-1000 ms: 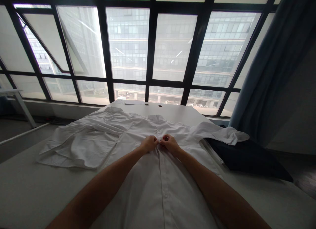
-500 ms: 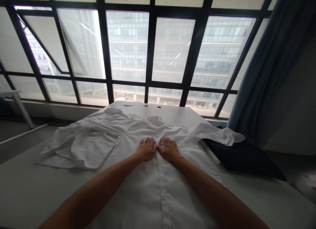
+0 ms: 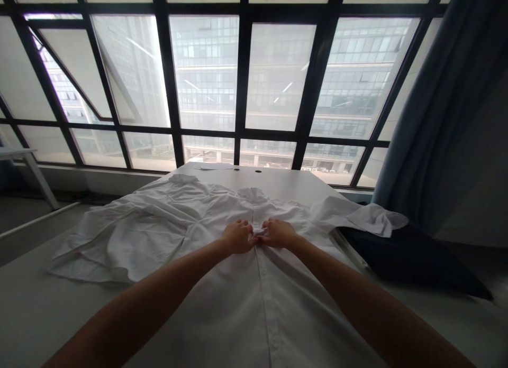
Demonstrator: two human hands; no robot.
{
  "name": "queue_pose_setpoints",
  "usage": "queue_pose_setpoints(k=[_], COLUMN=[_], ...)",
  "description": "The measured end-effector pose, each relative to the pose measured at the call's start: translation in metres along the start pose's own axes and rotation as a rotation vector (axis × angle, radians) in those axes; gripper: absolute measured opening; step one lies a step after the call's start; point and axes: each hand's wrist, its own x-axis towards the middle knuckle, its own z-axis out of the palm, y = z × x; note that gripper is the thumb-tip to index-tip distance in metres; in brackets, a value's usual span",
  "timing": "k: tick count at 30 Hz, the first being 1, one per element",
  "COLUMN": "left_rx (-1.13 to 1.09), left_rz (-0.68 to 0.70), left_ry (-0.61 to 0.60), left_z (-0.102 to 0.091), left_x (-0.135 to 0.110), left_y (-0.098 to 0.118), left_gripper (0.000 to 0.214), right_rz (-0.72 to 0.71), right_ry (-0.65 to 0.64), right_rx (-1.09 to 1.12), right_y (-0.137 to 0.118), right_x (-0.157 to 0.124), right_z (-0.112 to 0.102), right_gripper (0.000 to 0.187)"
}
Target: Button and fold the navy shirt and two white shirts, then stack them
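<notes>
A white button-up shirt [image 3: 234,299] lies front side up, its collar at the far end and its sleeves out to both sides. The button placket runs down the middle toward me. My left hand [image 3: 238,237] and my right hand [image 3: 277,233] meet at the placket in the upper chest area. Both have their fingers curled, pinching the cloth at the front opening and lifting it slightly into a small fold. Whether a button sits between the fingertips is hidden.
The shirt rests on a white table [image 3: 24,299]. A dark flat item [image 3: 413,259] lies at the right under one sleeve. Beyond the table stand black-framed windows [image 3: 206,72], with a blue curtain [image 3: 432,114] at the right and another white table [image 3: 32,167] at the left.
Both hands have gone from lying over the placket to pinching it, with the cloth now raised between them. The right hand has shifted slightly right. The view has moved a little.
</notes>
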Motion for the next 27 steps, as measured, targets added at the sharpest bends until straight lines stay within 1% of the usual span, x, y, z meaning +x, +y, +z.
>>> queue_pose_setpoints(k=[2, 4, 5, 6, 7, 8, 10, 11, 12, 13, 15, 17, 18, 20, 21, 23, 25, 27], left_rx=[-0.02, -0.061, -0.077, -0.082, -0.073, -0.055, -0.012, 0.001, 0.01, 0.017, 0.024, 0.011, -0.003, -0.031, -0.038, -0.042, -0.06, -0.12], left_rz=[0.019, 0.016, 0.005, -0.006, -0.016, -0.026, -0.047, -0.067, -0.096, -0.13, -0.195, -0.235, -0.245, -0.246, -0.24, -0.225, -0.212, -0.189], left_ry=[0.01, 0.003, 0.007, 0.023, 0.049, 0.083, 0.158, 0.19, 0.213, 0.227, 0.216, 0.168, 0.142, 0.095, 0.085, 0.098, 0.176, 0.29], left_z=[0.001, 0.002, 0.003, 0.004, 0.005, 0.006, 0.01, 0.013, 0.015, 0.018, 0.023, 0.026, 0.027, 0.028, 0.029, 0.029, 0.029, 0.029], left_x=[0.02, 0.042, 0.054, 0.066, 0.078, 0.092, 0.119, 0.133, 0.146, 0.159, 0.18, 0.197, 0.203, 0.212, 0.214, 0.215, 0.208, 0.195], left_y=[-0.014, -0.027, -0.033, -0.039, -0.045, -0.052, -0.064, -0.07, -0.077, -0.083, -0.093, -0.102, -0.105, -0.111, -0.113, -0.116, -0.12, -0.123], left_gripper=[0.044, 0.044, 0.042, 0.04, 0.038, 0.036, 0.031, 0.029, 0.029, 0.032, 0.045, 0.061, 0.067, 0.071, 0.067, 0.049, 0.031, 0.024], right_rz=[0.014, 0.032, 0.048, 0.067, 0.092, 0.12, 0.168, 0.186, 0.197, 0.195, 0.16, 0.123, 0.113, 0.11, 0.116, 0.126, 0.126, 0.146], right_ry=[-0.072, -0.231, -0.317, -0.372, -0.369, -0.303, -0.052, 0.066, 0.15, 0.193, 0.199, 0.176, 0.16, 0.14, 0.141, 0.172, 0.236, 0.266], right_rx=[0.085, 0.239, 0.315, 0.365, 0.372, 0.337, 0.211, 0.164, 0.142, 0.143, 0.17, 0.19, 0.2, 0.221, 0.231, 0.246, 0.262, 0.289], right_y=[0.01, 0.023, 0.03, 0.036, 0.041, 0.045, 0.05, 0.051, 0.051, 0.051, 0.05, 0.049, 0.049, 0.05, 0.052, 0.057, 0.066, 0.075], right_x=[0.025, 0.05, 0.063, 0.076, 0.088, 0.1, 0.124, 0.135, 0.146, 0.157, 0.177, 0.193, 0.199, 0.205, 0.206, 0.201, 0.191, 0.178], right_z=[-0.01, -0.019, -0.022, -0.025, -0.027, -0.028, -0.027, -0.024, -0.021, -0.017, -0.007, 0.003, 0.007, 0.013, 0.015, 0.014, 0.01, 0.002], right_gripper=[0.054, 0.056, 0.054, 0.051, 0.047, 0.044, 0.043, 0.045, 0.05, 0.056, 0.067, 0.071, 0.067, 0.05, 0.04, 0.027, 0.026, 0.035])
